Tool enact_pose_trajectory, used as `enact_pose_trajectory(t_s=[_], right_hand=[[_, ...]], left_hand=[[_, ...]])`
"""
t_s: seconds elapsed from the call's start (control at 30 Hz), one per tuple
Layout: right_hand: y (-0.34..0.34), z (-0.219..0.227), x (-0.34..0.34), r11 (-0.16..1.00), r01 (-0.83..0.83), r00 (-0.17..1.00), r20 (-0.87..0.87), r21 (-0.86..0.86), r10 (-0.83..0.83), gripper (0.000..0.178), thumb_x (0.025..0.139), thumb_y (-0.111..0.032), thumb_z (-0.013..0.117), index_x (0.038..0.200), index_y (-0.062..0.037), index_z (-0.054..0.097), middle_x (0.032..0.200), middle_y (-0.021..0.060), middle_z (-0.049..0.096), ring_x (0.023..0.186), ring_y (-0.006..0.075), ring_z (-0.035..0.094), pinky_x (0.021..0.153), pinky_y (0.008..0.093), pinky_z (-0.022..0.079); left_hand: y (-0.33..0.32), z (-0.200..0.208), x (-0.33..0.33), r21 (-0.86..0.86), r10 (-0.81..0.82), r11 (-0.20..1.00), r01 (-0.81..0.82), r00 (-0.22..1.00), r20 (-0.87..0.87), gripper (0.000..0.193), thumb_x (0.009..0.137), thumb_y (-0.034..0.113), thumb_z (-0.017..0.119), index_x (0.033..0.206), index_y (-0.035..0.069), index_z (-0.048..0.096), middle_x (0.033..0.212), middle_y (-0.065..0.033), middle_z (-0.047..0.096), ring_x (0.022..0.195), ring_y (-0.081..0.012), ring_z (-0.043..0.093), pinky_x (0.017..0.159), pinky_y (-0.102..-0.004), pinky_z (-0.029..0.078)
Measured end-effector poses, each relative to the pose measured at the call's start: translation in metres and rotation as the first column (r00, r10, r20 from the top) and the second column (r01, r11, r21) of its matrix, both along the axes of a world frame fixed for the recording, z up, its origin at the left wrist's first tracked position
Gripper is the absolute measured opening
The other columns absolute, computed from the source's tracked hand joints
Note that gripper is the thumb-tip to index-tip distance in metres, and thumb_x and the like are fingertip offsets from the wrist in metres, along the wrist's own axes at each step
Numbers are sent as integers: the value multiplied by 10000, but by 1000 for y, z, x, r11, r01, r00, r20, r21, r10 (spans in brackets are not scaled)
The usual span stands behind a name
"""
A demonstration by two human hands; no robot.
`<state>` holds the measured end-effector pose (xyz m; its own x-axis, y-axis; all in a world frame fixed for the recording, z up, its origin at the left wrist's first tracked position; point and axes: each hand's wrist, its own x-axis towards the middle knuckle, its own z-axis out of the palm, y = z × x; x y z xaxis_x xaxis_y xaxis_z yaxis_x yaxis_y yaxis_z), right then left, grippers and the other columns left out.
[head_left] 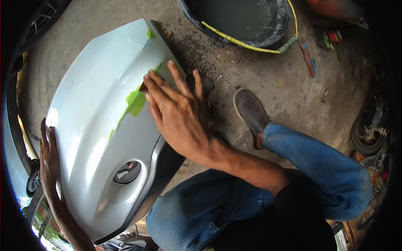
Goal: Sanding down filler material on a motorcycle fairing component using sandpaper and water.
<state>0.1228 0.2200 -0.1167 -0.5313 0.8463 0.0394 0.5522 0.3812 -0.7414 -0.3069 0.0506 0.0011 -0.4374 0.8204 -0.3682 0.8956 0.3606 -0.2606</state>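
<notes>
A silver-white car bumper (86,108) with patches of green filler (136,101) lies in front of me, tilted across the left half of the view. My right hand (178,113) is spread over it, fingertips pressing beside the largest patch. A small dark reddish piece that looks like sandpaper (143,88) shows under those fingertips, mostly hidden. Along the bumper's left edge rests my left hand (50,161), its fingers stretched out flat against the side. Nearer to me, the bumper has a round lamp opening (127,172) and a black lower trim.
A black basin (236,21) of murky water stands at the top, a yellow cord looped along its rim. My shoe (250,111) is on the stained concrete floor (289,96). A blue and brown strip (308,60) lies farther right. A wheel (368,134) shows at the right rim.
</notes>
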Motion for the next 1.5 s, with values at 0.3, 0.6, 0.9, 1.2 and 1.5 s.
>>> enact_pose_trajectory(t_s=[0.3, 0.6, 0.9, 1.2, 1.5], right_hand=[[1, 2, 0, 998, 58, 996, 66, -13, -57, 428, 1116, -244, 503, 1415, 28, 646, 1496, 154, 640, 1557, 420, 374, 1247, 730, 166], [16, 1, -4, 996, 72, 994, 90, -57, -67, 449, 1124, -254, 472, 1431, 34, 629, 1482, 172, 646, 1560, 408, 373, 1260, 733, 142], [24, -16, -13, 988, 150, 985, 97, -42, -146, 422, 1111, -244, 507, 1369, 42, 679, 1433, 177, 681, 1534, 433, 411, 1247, 718, 180], [37, -19, -10, 971, 186, 980, 105, -149, -172, 408, 1120, -227, 489, 1330, 56, 695, 1430, 190, 678, 1527, 443, 413, 1240, 727, 195], [41, -21, -17, 967, 206, 970, 162, -149, -181, 409, 1084, -222, 559, 1342, 70, 682, 1399, 211, 694, 1503, 447, 452, 1241, 724, 177]], left_hand=[[42, 9, 57, 39, 349, 934, -356, 929, 126, 537, 1187, 294, 275, 1703, 148, 238, 1747, -206, 241, 1572, -399, 341, 1278, -496, 346], [14, 4, 18, -35, 98, 995, -96, 993, 73, 568, 1181, 332, 308, 1704, 133, 211, 1748, -210, 232, 1566, -420, 339, 1306, -481, 299], [22, 8, 26, -42, 111, 993, -108, 989, 97, 672, 1150, 543, 267, 1711, 176, 221, 1759, -163, 244, 1599, -407, 275, 1320, -513, 221], [32, 4, 33, 71, 284, 952, -299, 945, 163, 668, 1151, 532, 299, 1705, 163, 248, 1748, -183, 267, 1587, -417, 303, 1277, -522, 316], [31, 3, 32, 23, 110, 993, -113, 988, 107, 635, 1164, 471, 309, 1702, 140, 242, 1746, -184, 267, 1569, -410, 342, 1279, -508, 328]])
